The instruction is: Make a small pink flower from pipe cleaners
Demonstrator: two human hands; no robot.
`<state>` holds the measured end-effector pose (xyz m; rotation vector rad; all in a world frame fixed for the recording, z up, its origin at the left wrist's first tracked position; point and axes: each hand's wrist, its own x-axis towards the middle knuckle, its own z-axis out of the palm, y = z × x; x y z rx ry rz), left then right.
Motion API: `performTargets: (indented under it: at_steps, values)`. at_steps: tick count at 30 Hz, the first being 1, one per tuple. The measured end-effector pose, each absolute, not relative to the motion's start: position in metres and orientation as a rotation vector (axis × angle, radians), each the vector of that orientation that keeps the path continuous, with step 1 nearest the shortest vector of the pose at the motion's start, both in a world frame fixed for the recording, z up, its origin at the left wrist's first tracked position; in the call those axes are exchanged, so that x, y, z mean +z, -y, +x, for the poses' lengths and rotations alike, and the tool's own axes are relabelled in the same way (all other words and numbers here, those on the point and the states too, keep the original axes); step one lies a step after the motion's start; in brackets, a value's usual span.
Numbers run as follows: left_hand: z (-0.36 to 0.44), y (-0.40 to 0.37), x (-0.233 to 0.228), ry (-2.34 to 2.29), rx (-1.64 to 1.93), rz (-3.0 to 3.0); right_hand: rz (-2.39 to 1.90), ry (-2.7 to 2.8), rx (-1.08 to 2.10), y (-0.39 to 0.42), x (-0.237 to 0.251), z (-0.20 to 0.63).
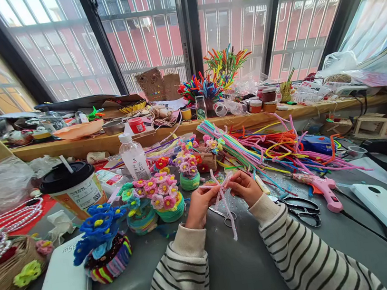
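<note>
Barred windows [148, 31] fill the background of the head view, above a wooden ledge [166, 132] crowded with jars and craft odds and ends; nearer, a grey table [234, 278] carries the handwork. Over the middle of it, the left hand [199, 205] and the right hand [245, 188] face each other, close together, and between them are pale pink fuzzy stems [232, 221] that cross right at the fingertips. The left fingers pinch the stems from one side; the right fingers are closed on them from the other, though exactly which strand each thumb presses is too small to make out. One long stem hangs from the crossing with its axis pointing toward the wearer, its free end between the two wrists, while shorter lengths stick out sideways and upward. The crossing lies in line with both sets of fingertips, so neither hand is clearly nearer. Small scissors [232, 215] lie on the table beyond the hanging stem, black-handled scissors [307, 210] sit beside the right sleeve [293, 241], and a pink glue gun [324, 190] rests farther right. Potted fuzzy flowers [162, 190] stand left of the left hand.
</note>
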<state>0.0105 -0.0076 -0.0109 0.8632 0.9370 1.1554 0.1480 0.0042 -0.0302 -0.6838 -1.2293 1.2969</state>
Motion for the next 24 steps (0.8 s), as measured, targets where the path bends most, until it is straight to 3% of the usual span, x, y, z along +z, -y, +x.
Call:
performTargets:
  at_steps: [14, 24]
  values:
    - [0.013, 0.007, -0.015, -0.951, 1.185, 0.893, -0.993, 1.754, 0.349, 0.004, -0.029, 0.147]
    - [0.014, 0.009, -0.009, -0.971, 1.178, 0.812, -1.038, 1.886, 0.066, 0.007, -0.034, 0.148]
